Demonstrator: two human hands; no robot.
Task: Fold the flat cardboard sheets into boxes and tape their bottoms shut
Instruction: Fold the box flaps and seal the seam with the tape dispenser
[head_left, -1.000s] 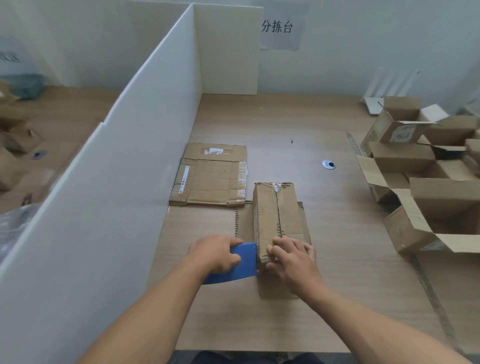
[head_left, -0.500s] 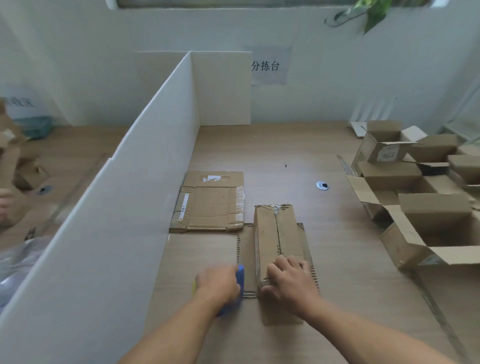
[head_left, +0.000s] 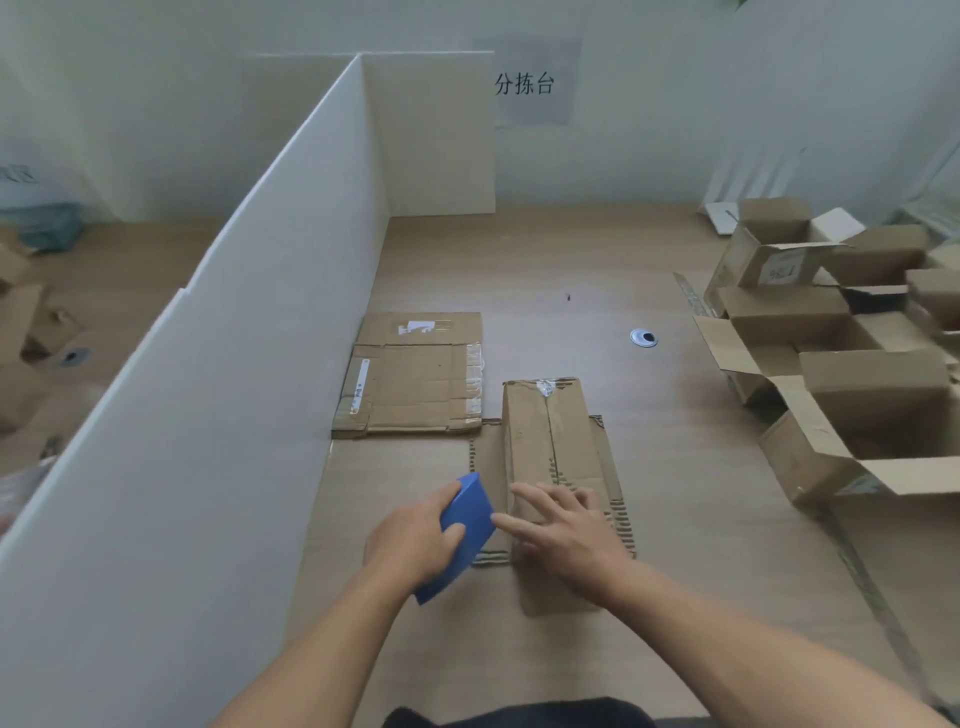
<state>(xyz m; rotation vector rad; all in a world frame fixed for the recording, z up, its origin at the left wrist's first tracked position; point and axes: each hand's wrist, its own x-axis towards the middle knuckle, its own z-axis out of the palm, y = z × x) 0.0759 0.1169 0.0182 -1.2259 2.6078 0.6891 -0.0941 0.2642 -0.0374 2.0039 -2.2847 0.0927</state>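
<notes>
A folded cardboard box (head_left: 550, 441) lies bottom-up on the wooden table (head_left: 571, 260), clear tape running along its centre seam. My left hand (head_left: 415, 540) grips a blue tape dispenser (head_left: 465, 530) just left of the box's near end. My right hand (head_left: 566, 535) rests with straight, spread fingers on the near end of the box top. A stack of flat cardboard sheets (head_left: 415, 379) lies behind and to the left of the box.
A tall white partition (head_left: 234, 364) walls off the left side. Several open assembled boxes (head_left: 841, 374) crowd the right side of the table. A grey cable grommet (head_left: 643, 338) sits in the table's middle. A flat cardboard mat (head_left: 363, 493) lies under the box.
My right hand's fingers have straightened and spread on the box. My left hand has drawn the blue dispenser slightly away from the box's side and turned it so its flat face shows again.
</notes>
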